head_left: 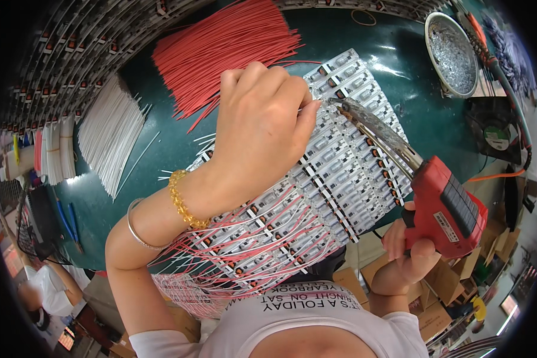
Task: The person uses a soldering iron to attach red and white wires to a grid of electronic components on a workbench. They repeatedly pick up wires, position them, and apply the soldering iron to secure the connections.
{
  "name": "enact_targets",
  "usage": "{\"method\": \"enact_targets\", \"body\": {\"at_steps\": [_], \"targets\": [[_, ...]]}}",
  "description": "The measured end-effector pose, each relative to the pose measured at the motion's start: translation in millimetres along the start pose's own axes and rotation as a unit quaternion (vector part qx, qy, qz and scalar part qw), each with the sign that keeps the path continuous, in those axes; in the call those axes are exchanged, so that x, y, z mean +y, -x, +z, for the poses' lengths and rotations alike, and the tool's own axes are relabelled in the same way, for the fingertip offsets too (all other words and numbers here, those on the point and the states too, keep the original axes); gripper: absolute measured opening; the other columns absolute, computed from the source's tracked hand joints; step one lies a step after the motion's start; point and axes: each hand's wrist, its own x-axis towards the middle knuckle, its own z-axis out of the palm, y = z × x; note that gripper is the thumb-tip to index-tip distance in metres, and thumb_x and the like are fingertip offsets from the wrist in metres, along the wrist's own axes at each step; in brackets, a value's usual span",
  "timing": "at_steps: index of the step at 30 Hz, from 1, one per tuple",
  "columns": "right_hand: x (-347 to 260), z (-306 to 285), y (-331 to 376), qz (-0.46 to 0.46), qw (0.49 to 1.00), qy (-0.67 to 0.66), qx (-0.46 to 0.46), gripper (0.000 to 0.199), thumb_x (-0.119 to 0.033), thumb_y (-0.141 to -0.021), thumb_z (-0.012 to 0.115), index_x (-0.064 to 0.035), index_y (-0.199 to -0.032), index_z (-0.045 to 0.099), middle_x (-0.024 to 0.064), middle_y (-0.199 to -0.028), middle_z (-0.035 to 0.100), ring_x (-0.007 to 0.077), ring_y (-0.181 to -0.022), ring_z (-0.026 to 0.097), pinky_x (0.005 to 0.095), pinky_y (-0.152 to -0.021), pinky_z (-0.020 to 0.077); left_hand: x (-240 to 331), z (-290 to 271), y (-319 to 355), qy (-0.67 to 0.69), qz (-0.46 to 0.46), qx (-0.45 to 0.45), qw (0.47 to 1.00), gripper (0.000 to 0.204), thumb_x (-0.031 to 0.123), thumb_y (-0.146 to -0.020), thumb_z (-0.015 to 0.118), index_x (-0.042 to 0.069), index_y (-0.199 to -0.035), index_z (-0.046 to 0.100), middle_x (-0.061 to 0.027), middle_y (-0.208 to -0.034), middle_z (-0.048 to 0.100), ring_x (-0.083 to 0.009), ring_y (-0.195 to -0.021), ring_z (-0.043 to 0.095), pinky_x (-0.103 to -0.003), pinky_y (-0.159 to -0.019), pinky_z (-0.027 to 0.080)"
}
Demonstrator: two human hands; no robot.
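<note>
My right hand is wrapped round the handle of a red soldering gun. The gun's long, stained metal nose slants up and left, its tip close to the fingertips of my left hand. Thumb and forefinger of that left hand are pinched together just over the board panel; what lies between them is too small to make out. The panel is a sheet of many small light-grey boards in rows. Red and white wires hang from its nearer rows.
Beyond the panel lies a heap of red wires, with a bundle of white wires to its left. A metal bowl stands far right, near a black fan. Blue-handled pliers lie left; another person sits beyond.
</note>
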Motion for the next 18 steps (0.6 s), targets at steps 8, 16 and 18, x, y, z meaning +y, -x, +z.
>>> {"method": "enact_targets", "body": {"at_steps": [8,16,18], "targets": [[0,-3,-1,-0.002,1.000,-0.018,-0.018,0.082,-0.055,-0.082,0.058,0.0146,-0.118,0.037,-0.0015,-0.047,0.042,0.0092,-0.035,0.041,0.0221,-0.038,0.0364,2,-4,-1,0.009,-0.012,-0.010,1.000,0.009,0.009,-0.074,0.069,0.006,-0.070,0.062,-0.0022,-0.071,0.057,-0.0200,-0.070,0.049,-0.032,-0.066,0.034],[2,-2,6,-0.002,0.999,-0.037,0.011,0.085,-0.058,-0.080,0.059,0.0141,-0.118,0.037,-0.0007,-0.046,0.042,0.0098,-0.036,0.041,0.0231,-0.038,0.0363,6,-10,1,0.039,0.026,0.006,0.999,0.006,0.009,-0.071,0.070,0.006,-0.071,0.065,-0.0018,-0.068,0.058,-0.0192,-0.074,0.053,-0.032,-0.073,0.035],[5,-4,9,0.002,1.000,-0.025,0.010,0.085,-0.059,-0.079,0.060,0.0139,-0.117,0.038,0.0003,-0.046,0.043,0.0102,-0.036,0.041,0.0236,-0.039,0.0355,9,-7,2,0.039,0.011,-0.023,0.999,0.006,0.008,-0.071,0.070,0.007,-0.071,0.064,-0.0015,-0.068,0.058,-0.0189,-0.073,0.052,-0.032,-0.072,0.034]]}}
